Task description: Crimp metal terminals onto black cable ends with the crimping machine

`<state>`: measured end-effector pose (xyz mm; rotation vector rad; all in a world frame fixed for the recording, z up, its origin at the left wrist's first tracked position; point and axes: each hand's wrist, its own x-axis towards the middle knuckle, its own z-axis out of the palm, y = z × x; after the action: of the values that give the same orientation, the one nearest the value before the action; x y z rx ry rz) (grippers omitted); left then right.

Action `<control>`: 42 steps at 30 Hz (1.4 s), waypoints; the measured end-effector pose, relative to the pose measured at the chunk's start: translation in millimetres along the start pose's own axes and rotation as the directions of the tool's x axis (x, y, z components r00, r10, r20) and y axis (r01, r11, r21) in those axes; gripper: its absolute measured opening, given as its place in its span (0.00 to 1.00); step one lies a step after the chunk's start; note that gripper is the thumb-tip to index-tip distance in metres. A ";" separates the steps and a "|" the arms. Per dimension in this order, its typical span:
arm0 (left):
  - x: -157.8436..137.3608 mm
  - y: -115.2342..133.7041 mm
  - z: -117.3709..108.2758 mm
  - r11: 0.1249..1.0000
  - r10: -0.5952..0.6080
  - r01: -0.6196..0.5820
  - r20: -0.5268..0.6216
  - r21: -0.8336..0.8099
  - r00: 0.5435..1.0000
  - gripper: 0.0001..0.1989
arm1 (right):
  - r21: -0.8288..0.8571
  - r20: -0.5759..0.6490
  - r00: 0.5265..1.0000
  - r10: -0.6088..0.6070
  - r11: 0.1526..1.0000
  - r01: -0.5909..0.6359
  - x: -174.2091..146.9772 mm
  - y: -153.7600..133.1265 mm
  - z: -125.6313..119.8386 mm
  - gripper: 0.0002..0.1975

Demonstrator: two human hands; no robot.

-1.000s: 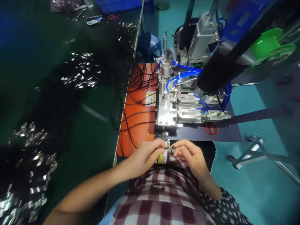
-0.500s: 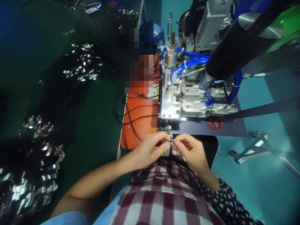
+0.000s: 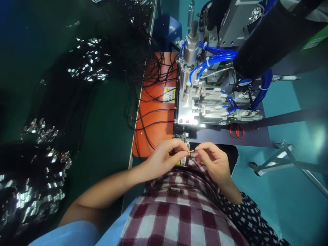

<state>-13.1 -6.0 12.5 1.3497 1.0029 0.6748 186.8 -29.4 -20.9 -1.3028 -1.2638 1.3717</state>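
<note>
In front of my apron, both hands meet over the near end of the machine fixture. My left hand (image 3: 169, 155) is closed in a pinch on a thin cable, mostly hidden by the fingers. From its fingertips a short orange-coloured wire end (image 3: 191, 151) sticks out to the right. My right hand (image 3: 214, 160) pinches a tiny dark piece at the tip of that wire; it looks like black cable sheath, but is too small to be sure. The metal machine (image 3: 188, 112) with blue air tubes (image 3: 217, 56) stands just beyond my hands.
Black cables (image 3: 156, 111) run across an orange plate (image 3: 151, 136) into the machine's left side. Big bundles of cables with shiny metal ends (image 3: 89, 61) lie on the dark green table (image 3: 107, 136). Red-handled scissors (image 3: 237, 131) lie right of the machine. A wheeled metal frame (image 3: 279, 159) stands at right.
My hands have drawn slightly apart, and orange-coloured wire now shows where dark cable showed between the fingertips. The camera view has shifted a little; a blurred-out patch over the orange plate is gone.
</note>
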 end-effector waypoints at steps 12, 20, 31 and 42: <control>-0.6 -1.9 4.0 1.000 -0.006 0.006 -0.062 -0.001 0.998 0.05 | 0.413 0.145 0.973 0.180 0.883 -0.225 -1.1 2.9 10.9 0.06; 0.3 -2.3 3.2 0.998 -0.040 0.037 -0.064 -0.046 0.997 0.06 | 0.418 0.160 0.962 0.221 0.868 -0.268 -3.1 -0.7 15.0 0.05; -5.9 -8.2 2.9 0.790 0.337 -0.284 0.002 0.543 0.941 0.06 | -0.363 0.112 0.982 -0.149 0.914 0.180 -0.3 -24.0 -1.4 0.05; -6.5 -13.1 8.1 0.914 0.189 -0.097 -0.203 0.393 0.961 0.09 | -0.739 0.113 0.849 -0.516 0.528 0.419 -6.0 -14.5 22.4 0.08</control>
<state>-10.8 -17.3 0.4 1.7248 1.2835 0.7943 164.3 -35.9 -6.8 -1.3603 -2.0265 0.3373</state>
